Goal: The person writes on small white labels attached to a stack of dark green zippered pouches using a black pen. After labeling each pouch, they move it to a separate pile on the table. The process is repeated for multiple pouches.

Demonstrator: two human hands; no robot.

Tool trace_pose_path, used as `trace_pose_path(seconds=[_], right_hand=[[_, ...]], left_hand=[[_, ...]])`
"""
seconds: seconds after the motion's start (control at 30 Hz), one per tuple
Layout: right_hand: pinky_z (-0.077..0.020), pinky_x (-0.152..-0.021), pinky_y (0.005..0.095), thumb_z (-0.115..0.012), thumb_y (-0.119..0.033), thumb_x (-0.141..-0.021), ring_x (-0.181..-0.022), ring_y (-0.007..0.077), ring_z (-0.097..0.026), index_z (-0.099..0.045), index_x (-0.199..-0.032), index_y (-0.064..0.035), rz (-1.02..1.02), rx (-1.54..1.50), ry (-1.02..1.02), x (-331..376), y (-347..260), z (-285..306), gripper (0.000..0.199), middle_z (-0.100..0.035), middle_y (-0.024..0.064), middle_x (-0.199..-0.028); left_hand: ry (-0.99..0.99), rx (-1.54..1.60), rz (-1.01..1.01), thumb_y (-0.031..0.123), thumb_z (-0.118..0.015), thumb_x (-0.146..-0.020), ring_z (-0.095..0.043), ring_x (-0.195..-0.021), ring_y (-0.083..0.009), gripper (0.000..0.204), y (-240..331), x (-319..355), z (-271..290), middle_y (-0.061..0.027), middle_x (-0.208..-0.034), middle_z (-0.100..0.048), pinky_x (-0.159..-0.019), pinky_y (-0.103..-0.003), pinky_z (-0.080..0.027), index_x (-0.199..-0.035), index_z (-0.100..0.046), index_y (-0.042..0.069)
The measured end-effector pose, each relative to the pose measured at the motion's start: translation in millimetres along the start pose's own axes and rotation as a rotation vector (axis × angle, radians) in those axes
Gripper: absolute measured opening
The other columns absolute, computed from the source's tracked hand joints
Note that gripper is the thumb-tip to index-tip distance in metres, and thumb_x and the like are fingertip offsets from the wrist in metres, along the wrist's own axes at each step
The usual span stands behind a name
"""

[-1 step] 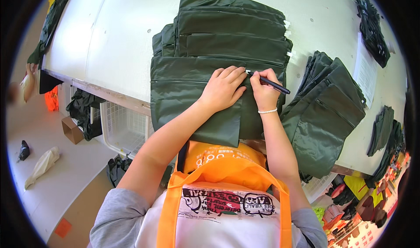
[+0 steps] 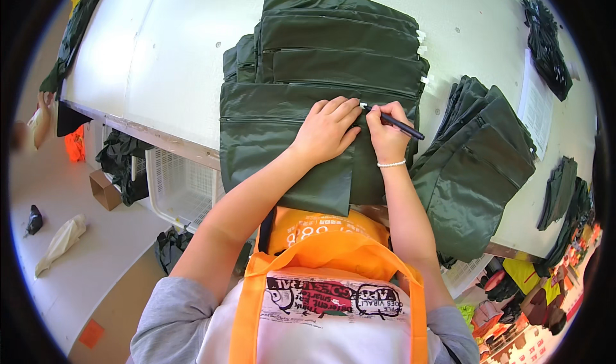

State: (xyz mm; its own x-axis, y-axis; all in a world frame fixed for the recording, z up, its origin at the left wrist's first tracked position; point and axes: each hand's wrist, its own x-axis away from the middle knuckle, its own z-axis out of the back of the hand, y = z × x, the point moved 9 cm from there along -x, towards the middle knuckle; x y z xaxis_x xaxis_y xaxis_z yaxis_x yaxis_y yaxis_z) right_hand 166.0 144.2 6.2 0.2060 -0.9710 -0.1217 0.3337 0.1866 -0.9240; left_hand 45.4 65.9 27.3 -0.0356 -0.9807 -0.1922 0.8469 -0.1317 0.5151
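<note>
A dark green fabric piece [image 2: 269,147] with a zipper across it lies in front of me, overlapping a stack of similar folded pieces [image 2: 333,33]. My left hand [image 2: 326,130] rests flat on it, fingers stretched out, their tips beside a small white label [image 2: 364,105]. In my right hand [image 2: 389,139] is a black pen [image 2: 408,128], pinched between thumb and fingers. Its tip end is at the label, though I cannot tell whether it touches. A second fanned pile of dark green pieces [image 2: 478,171] lies right of my right forearm.
The white table [image 2: 183,56] has its near edge by my forearms. Below it at the left stands a white plastic crate [image 2: 183,184]. A printed paper sheet [image 2: 536,107] and a dark bundle [image 2: 547,46] lie at the far right. Another person's hand [image 2: 43,101] shows at the left edge.
</note>
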Motion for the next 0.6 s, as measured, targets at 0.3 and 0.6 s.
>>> trace_pose_path(seconds=[0.3,0.6], right_hand=[[-0.0439,-0.05,0.0265,-0.069,-0.006,-0.081,-0.05,0.0106,-0.05,-0.056,-0.073,-0.0029,0.028,0.023,-0.01,1.9,-7.7,-6.4,0.015,-0.056,0.0056,-0.057],[-0.0421,-0.049,0.0274,-0.068,-0.004,-0.079,-0.049,0.0103,-0.047,-0.053,-0.07,-0.003,0.048,0.041,-0.035,1.9,-6.6,-7.1,0.018,-0.053,0.0059,-0.056]], left_hand=[[0.007,0.021,0.011,0.021,-0.063,-0.084,-0.052,-0.117,-0.0273,0.038,-2.1,-1.4,-1.2,-0.0089,-0.126,-0.057,-0.097,-0.041,-0.04,-0.118,-0.059,0.004],[-0.004,0.02,0.024,0.021,-0.063,-0.085,-0.052,-0.117,-0.028,0.038,-1.4,-1.2,-0.4,-0.0096,-0.127,-0.057,-0.098,-0.041,-0.039,-0.119,-0.059,0.004]])
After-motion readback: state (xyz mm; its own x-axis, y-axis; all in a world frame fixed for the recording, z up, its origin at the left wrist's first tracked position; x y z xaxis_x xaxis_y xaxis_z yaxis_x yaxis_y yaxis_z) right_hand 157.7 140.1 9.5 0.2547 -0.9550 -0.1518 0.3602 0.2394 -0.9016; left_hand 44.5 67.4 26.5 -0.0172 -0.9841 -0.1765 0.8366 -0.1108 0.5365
